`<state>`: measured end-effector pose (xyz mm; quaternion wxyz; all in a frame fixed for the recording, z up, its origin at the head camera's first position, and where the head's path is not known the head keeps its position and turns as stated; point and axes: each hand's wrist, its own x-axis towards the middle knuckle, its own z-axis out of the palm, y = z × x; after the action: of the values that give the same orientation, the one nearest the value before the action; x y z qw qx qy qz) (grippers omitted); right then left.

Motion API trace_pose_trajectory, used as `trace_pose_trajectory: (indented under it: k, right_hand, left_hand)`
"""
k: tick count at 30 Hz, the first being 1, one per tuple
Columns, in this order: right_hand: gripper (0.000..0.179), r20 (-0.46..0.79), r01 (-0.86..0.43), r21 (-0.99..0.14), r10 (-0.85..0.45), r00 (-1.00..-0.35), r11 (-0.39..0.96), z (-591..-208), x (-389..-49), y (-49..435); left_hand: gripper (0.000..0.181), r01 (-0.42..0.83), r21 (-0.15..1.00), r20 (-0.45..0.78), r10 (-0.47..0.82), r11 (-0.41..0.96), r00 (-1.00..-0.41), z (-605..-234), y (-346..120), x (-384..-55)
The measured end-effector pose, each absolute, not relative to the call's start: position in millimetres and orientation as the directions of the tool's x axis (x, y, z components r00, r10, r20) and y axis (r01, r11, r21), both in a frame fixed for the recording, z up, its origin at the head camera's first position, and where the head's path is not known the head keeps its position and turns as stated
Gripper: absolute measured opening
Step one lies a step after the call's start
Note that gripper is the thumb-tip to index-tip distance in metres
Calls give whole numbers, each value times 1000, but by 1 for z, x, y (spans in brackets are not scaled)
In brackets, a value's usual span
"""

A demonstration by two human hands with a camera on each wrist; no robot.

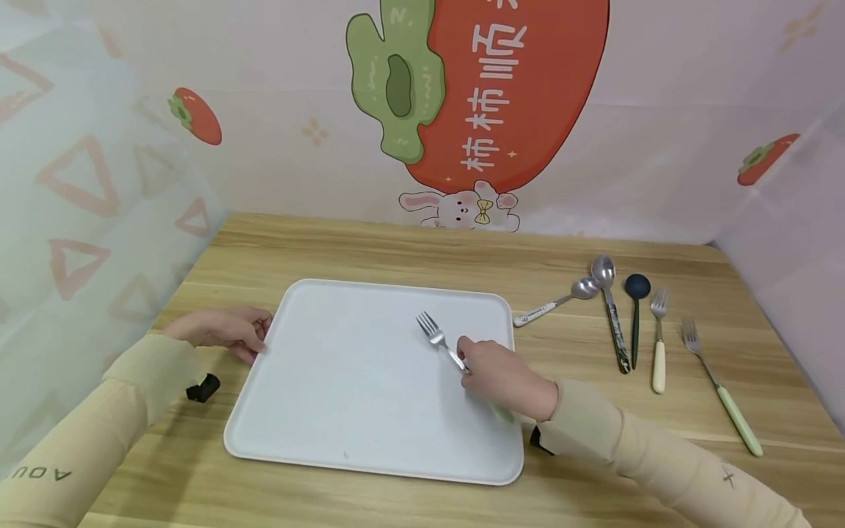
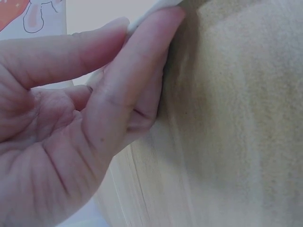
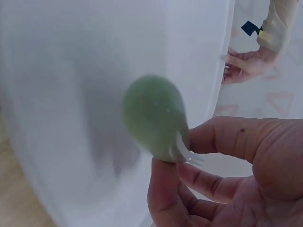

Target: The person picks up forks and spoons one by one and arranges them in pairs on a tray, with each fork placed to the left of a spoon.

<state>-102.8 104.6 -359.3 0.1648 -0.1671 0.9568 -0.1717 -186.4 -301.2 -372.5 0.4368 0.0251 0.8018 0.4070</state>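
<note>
A white rectangular tray lies on the wooden table. At its left edge my left hand pinches the rim; in the left wrist view the thumb and a finger meet at the pale tray edge. My right hand holds a metal fork over the right part of the tray, tines pointing to the far left. The right wrist view shows the fork's rounded light-green handle end between thumb and fingers, with the tray surface beneath it.
Right of the tray lie a spoon with a white patterned handle, a longer spoon, a dark round-headed spoon, a cream-handled fork and a green-handled fork. Printed walls border the table.
</note>
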Motion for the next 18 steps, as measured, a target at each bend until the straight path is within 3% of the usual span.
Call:
trace_pose_trajectory:
  k: [18]
  right_hand:
    - [21,-339,-237,-449,-409,-847,862,-350,-111,61]
  left_hand:
    - [24,-313,670,-681,390,673,-619,-374,-302,-188]
